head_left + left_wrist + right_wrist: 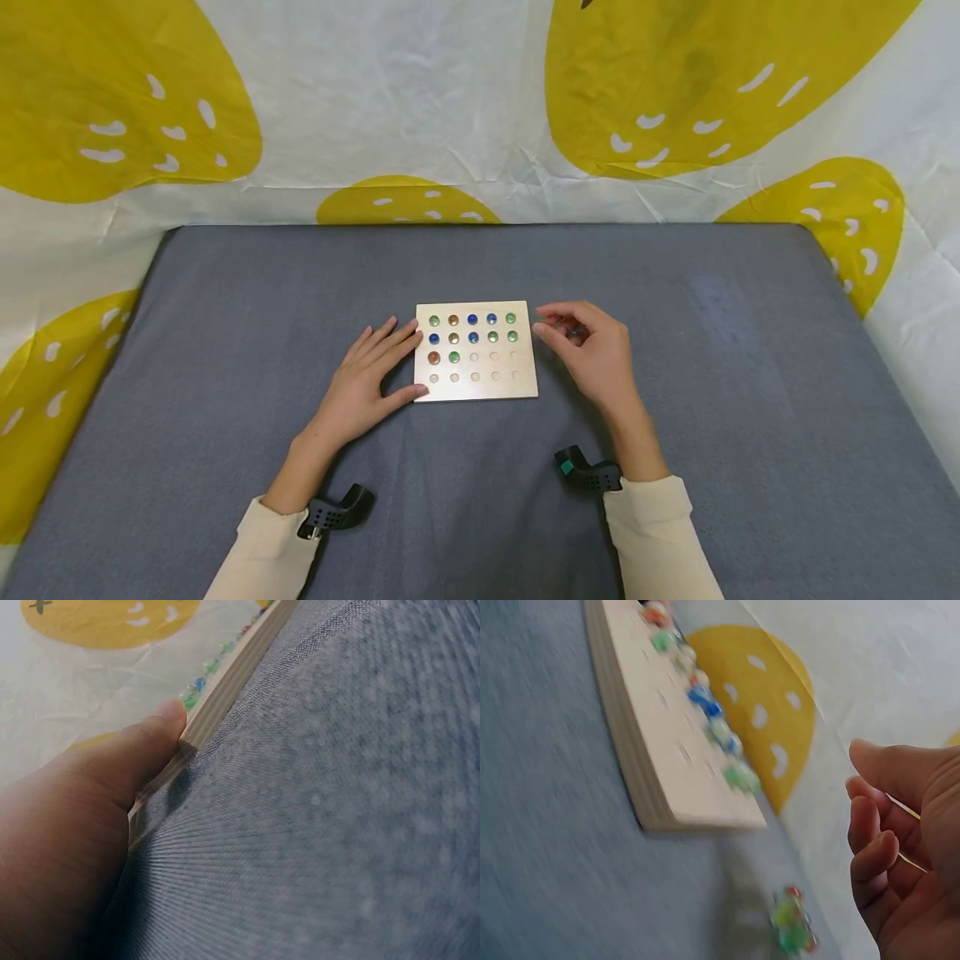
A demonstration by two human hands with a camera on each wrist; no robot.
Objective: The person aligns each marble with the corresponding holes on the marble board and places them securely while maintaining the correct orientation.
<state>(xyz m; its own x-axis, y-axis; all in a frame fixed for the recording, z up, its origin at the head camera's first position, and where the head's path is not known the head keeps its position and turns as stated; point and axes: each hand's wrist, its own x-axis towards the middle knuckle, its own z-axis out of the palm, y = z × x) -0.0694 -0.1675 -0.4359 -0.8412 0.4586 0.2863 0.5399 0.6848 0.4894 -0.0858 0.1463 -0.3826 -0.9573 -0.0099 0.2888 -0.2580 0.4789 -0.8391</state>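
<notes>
A pale wooden board (465,392) with rows of round hollows lies on the table. Glass marbles (472,319) in green, blue and amber fill its two far rows, and two more sit at the left of the third row. My left hand (363,379) has its fingers spread, tips resting on the board's left edge; its thumb (161,735) touches the near corner. Just right of the board, my right hand (592,350) hovers with loosely bent fingers, nothing visible between thumb and fingertips. Loose marbles (791,922) lie on the cloth close by, mostly hidden by that hand in the head view.
Grey cloth (300,275) covers the table. A white curtain with yellow shapes (405,200) hangs behind its far edge and along the sides. Black wrist straps (341,508) are on both forearms.
</notes>
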